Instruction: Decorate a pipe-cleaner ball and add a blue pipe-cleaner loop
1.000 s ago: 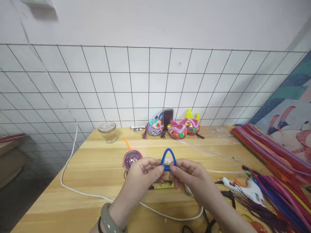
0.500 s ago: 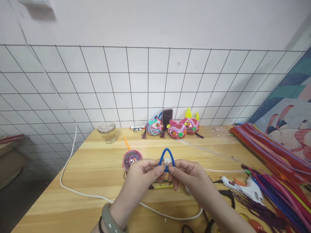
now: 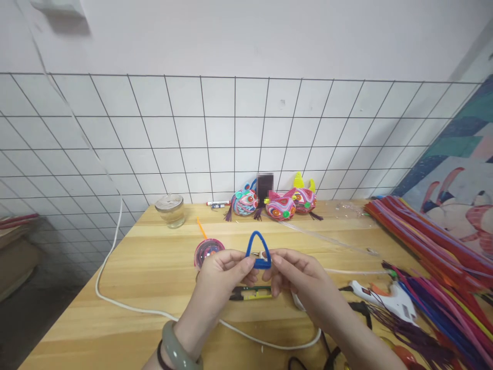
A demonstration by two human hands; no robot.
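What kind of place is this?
Probably a craft workbench: heaps of coloured pipe cleaners, a glue gun on the wooden table, finished fuzzy masks by the wall, and a blue pipe cleaner bent in both hands.

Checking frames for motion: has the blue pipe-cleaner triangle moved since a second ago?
Yes. The blue pipe-cleaner triangle, pinched between the left hand and right hand, has shifted left and slightly up, nearer the round pink swirled disc lying on the table.

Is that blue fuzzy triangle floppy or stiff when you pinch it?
Probably bendy but shape-holding: the blue triangle keeps its sharp peak upright while pinched only at its base by the left hand and right hand. It likely weighs little, since fingertips alone hold it.
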